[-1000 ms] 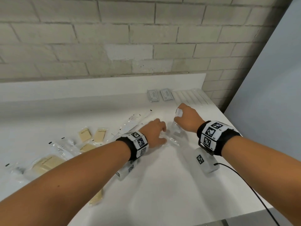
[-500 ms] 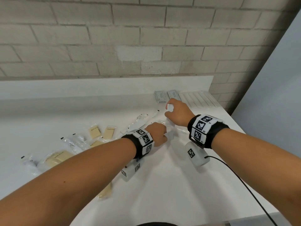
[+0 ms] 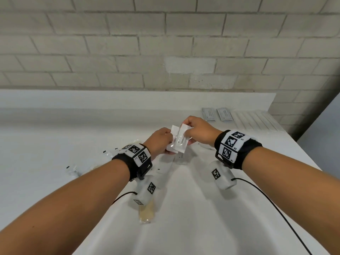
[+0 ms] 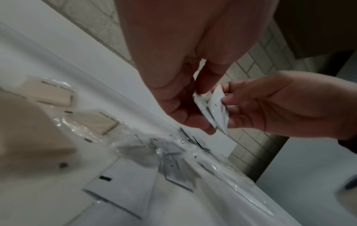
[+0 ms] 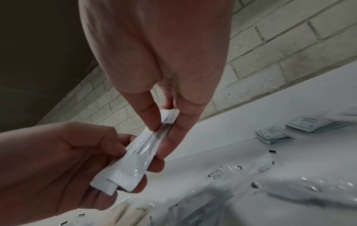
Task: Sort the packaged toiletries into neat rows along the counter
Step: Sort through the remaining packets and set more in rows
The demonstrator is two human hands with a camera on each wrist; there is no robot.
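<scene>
Above the white surface (image 3: pixel 211 208), we hold two white toothpaste sachets (image 3: pixel 178 142) side by side in the air, one in each of our hands, squaring them up before they go down. Our left hand (image 3: pixel 159 141) curls round the lower end of its sachet, fingers underneath and thumb on top. Our right hand (image 3: pixel 199 132) pinches the upper end of the other between thumb and fingers (image 5: pixel 152 116), the rest of the hand loosely curled. The two packets touch along their long edges.

The step in hand, as we judge it, is pairing like with like. Beyond our right hand two stacks of grey sachets (image 3: pixel 216 114) already lie side by side against the back wall, next to a row of long clear packets (image 3: pixel 255 120). Below and to the outside of our left hand a loose scatter of clear-wrapped items (image 4: pixel 81 122) and tan bars (image 4: pixel 56 94) waits unsorted.

The next move likely calls for carrying the pair toward that far row and laying them flat, edges parallel, without nudging the stacks already placed.
</scene>
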